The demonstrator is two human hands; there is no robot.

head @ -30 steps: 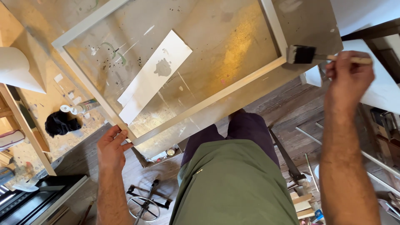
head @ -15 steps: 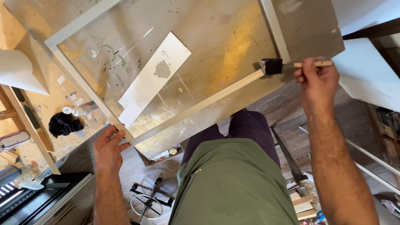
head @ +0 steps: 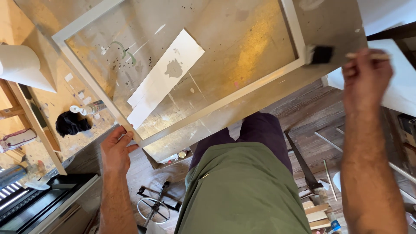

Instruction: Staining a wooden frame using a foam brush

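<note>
Head view: foam brush [head: 320, 55] beyond right fingers [head: 362, 65].

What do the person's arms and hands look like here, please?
Both forearms are bare and hairy, with no sleeves in view. The left hand and right hand wear no gloves, rings or watch that can be seen. Below them show a green shirt and dark purple trousers.

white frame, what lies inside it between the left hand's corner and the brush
In the head view, a white paper strip lies on the spattered table inside the white frame, between left hand and brush.
</note>
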